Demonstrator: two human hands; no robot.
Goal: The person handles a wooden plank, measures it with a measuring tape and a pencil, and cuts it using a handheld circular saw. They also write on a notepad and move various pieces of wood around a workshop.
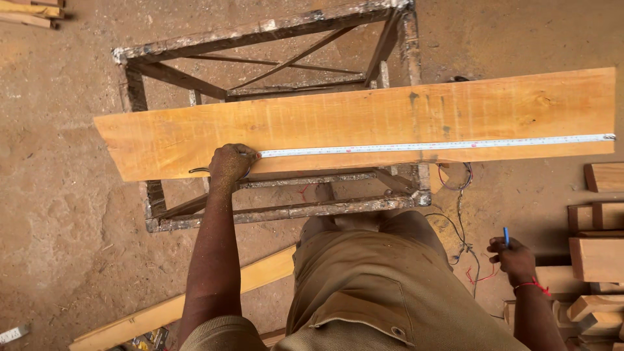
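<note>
The left hand (pixel 231 162) rests on the near edge of a long wooden plank (pixel 364 117), its fingers (pixel 242 153) clenched around the case of a tape measure (pixel 429 146). From those fingers the white tape runs out to the right along the plank's near edge, and its end hook sits at the plank's far right end. The plank lies flat across a rusty metal frame (pixel 273 208) that serves as the worktop, overhanging it on both sides.

The right hand (pixel 513 257) hangs low beside the person's leg, well apart from the plank, with its fingers (pixel 500 246) closed on a blue pen (pixel 506 235) that points up above them. A red band circles that wrist. Just right of these fingers lies a pile of short wood blocks (pixel 595 257) on the dirt floor (pixel 58 214). Loose wires (pixel 458 195) trail on the floor between the frame and the right hand. Below the left forearm, a second plank (pixel 195 302) lies slantwise on the floor.
</note>
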